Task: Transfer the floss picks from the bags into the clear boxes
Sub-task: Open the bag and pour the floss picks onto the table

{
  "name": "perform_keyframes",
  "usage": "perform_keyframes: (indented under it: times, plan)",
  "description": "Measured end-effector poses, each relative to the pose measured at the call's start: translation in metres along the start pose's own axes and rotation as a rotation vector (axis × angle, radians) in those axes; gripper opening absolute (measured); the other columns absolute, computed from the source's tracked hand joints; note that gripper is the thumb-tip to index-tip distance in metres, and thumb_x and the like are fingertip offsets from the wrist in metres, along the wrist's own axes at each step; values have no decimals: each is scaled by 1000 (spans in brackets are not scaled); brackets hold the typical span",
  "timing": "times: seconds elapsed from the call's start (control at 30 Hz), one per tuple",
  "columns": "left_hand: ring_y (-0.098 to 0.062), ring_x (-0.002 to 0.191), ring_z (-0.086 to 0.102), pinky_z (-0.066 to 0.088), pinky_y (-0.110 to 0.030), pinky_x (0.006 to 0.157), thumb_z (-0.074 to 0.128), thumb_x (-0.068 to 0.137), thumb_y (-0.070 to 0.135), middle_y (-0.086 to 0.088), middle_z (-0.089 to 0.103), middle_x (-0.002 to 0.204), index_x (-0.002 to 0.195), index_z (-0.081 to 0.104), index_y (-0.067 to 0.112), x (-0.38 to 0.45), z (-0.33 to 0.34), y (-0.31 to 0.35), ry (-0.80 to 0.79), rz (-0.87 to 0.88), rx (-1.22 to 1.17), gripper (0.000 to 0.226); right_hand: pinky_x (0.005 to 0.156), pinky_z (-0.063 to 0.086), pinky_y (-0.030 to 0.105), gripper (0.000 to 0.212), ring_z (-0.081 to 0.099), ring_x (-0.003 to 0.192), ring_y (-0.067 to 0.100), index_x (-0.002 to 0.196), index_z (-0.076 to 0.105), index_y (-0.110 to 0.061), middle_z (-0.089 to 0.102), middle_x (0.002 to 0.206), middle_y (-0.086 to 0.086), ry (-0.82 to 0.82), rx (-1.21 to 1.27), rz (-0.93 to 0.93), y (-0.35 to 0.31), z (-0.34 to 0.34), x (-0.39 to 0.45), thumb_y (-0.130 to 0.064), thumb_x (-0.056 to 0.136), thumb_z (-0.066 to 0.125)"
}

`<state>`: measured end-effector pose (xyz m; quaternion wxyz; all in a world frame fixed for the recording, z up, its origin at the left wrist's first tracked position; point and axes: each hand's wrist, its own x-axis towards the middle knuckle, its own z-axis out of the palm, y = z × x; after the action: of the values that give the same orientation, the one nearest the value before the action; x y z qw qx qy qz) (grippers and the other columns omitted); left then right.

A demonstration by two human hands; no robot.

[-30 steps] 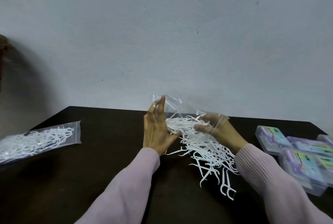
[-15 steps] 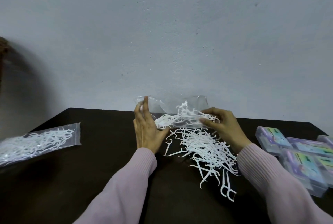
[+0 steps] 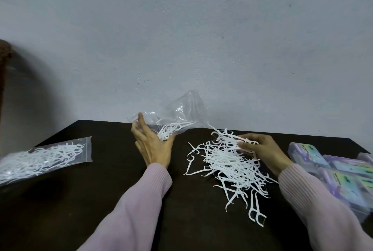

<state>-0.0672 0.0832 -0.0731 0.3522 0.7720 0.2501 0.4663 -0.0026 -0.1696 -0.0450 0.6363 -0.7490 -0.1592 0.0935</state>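
Note:
My left hand (image 3: 152, 145) grips a clear plastic bag (image 3: 181, 109) raised off the dark table, with a few white floss picks still inside near my palm. A loose pile of white floss picks (image 3: 230, 164) lies on the table to the right of it. My right hand (image 3: 262, 151) pinches a bunch of picks at the top of that pile. Several clear boxes (image 3: 341, 172) with purple and green labels sit at the right edge, closed. A second bag full of floss picks (image 3: 42, 158) lies flat at the left.
The dark table (image 3: 101, 190) ends at a pale wall behind. A brown object (image 3: 4, 65) shows at the far left edge. Pink sleeves cover both forearms.
My left hand pulled the bag to the left and up, away from the pile. Most picks slid out onto the table, and my right hand moved right, holding picks on the pile.

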Motion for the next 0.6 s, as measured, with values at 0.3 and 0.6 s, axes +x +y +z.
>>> perform_keyframes:
  times: [0.3,0.6]
  plan:
    - [-33,128,38,28,-41,108,82,63,41,-13,17,145,148,13,21,-5,0,7,-29,5,-41,112,79,49,16,18,63,93,1,94,68,-23,68,98,-11,-72,-364,-97,4,9,0,-10,81,68]
    - [-34,130,34,28,-44,110,85,60,36,-13,15,146,150,13,21,-13,1,16,-150,131,-62,115,73,49,12,14,65,82,4,85,69,-17,71,86,-4,97,-177,-397,-23,21,-10,-4,84,63]
